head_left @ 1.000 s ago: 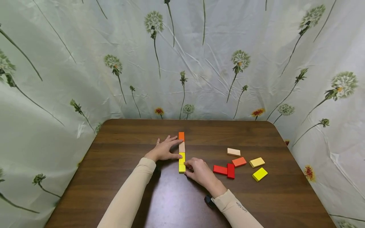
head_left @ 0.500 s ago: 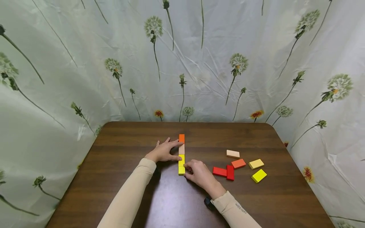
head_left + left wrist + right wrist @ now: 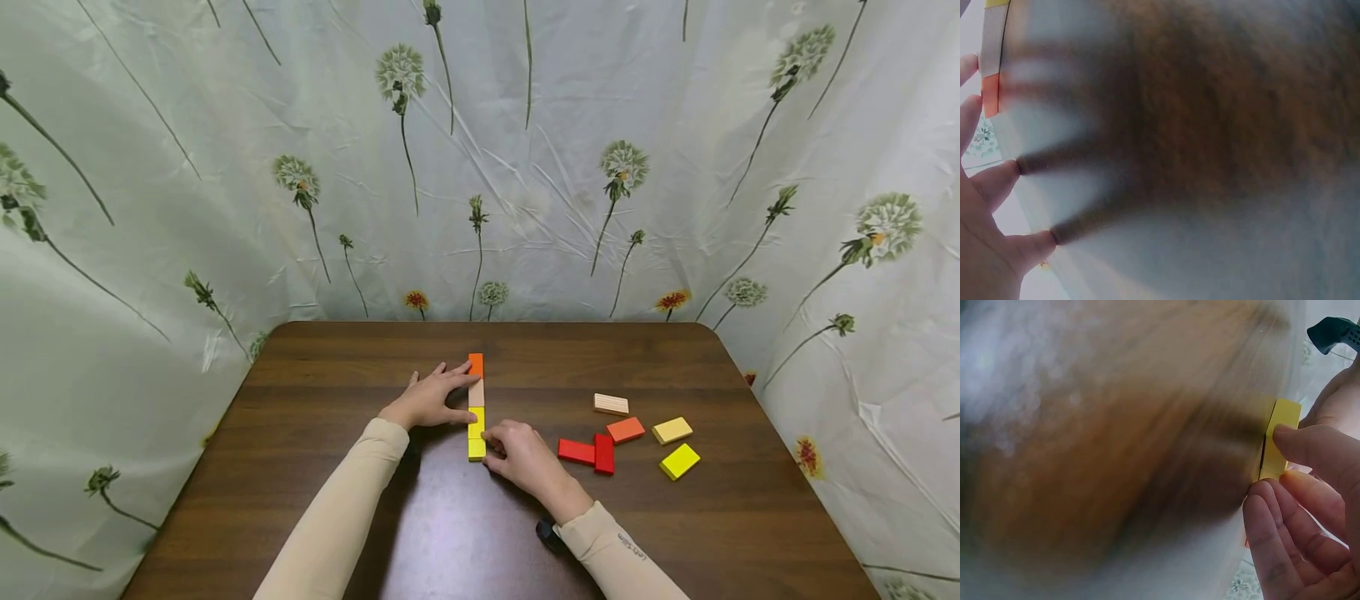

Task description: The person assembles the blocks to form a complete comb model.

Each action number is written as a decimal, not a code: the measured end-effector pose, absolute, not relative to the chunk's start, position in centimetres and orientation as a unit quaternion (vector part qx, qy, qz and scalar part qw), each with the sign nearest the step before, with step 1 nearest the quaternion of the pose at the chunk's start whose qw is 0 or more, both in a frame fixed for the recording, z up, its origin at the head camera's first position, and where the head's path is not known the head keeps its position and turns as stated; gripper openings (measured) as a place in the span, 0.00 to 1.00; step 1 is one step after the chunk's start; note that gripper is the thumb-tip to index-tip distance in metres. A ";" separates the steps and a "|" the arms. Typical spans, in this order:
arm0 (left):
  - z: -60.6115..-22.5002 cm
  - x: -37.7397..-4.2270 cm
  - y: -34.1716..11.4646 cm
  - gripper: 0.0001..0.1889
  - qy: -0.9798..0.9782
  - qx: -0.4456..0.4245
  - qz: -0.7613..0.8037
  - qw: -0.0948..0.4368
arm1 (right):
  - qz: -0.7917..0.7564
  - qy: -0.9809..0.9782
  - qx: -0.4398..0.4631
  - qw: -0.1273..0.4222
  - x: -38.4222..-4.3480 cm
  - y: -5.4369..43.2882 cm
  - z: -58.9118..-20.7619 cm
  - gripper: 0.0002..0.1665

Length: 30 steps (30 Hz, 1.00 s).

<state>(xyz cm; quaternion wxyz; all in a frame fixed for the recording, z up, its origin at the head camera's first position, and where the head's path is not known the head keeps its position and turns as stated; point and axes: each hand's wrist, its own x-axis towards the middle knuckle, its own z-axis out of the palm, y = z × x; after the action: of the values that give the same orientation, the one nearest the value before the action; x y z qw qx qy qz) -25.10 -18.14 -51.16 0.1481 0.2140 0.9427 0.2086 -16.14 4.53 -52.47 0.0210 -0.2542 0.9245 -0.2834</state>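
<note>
A straight row of wooden blocks runs away from me: a near yellow block (image 3: 476, 451), a second yellow block (image 3: 476, 423), a plain wood block (image 3: 477, 394) and an orange block (image 3: 476, 363) at the far end. My left hand (image 3: 427, 401) lies along the row's left side with its fingers spread, the thumb at the second yellow block and a forefinger over the plain and orange ones. From the right, my right hand (image 3: 527, 460) holds the near yellow block between thumb and forefinger; its thumb (image 3: 1297, 442) lies against the yellow side in the right wrist view.
Loose blocks lie on the brown table (image 3: 360, 342) to the right: a red pair (image 3: 576, 452), an orange block (image 3: 626, 430), a plain block (image 3: 611, 404), a pale yellow block (image 3: 672, 430) and a bright yellow block (image 3: 680, 462). A flowered curtain (image 3: 540, 225) hangs behind.
The head view has tilted slightly, so the scene sits a little lower. Both hands stay at the row, and the blocks keep their arrangement.
</note>
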 end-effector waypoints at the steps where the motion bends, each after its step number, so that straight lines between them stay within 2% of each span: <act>1: -51.1 -25.1 -18.1 0.43 0.943 0.216 0.207 0.149 | -0.283 0.925 -0.255 0.021 -16.1 4.5 -52.5 0.17; 10: -51.5 -25.2 -18.6 0.43 0.939 0.246 0.196 0.138 | -0.281 0.925 -0.257 0.018 -16.1 4.6 -52.5 0.18; 19: -51.7 -24.5 -19.0 0.50 0.926 0.278 0.213 0.138 | -0.279 0.925 -0.259 0.014 -16.2 4.6 -52.5 0.17; 30: -52.0 -23.8 -18.9 0.49 0.929 0.279 0.205 0.128 | -0.282 0.924 -0.258 0.019 -16.1 4.6 -52.4 0.17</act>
<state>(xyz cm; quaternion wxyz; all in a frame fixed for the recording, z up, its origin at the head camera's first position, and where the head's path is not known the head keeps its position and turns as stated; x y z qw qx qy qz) -23.75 -18.92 -52.03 0.1279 0.2793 0.9293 0.2052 -16.13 4.62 -52.42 0.0188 -0.2577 0.9240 -0.2820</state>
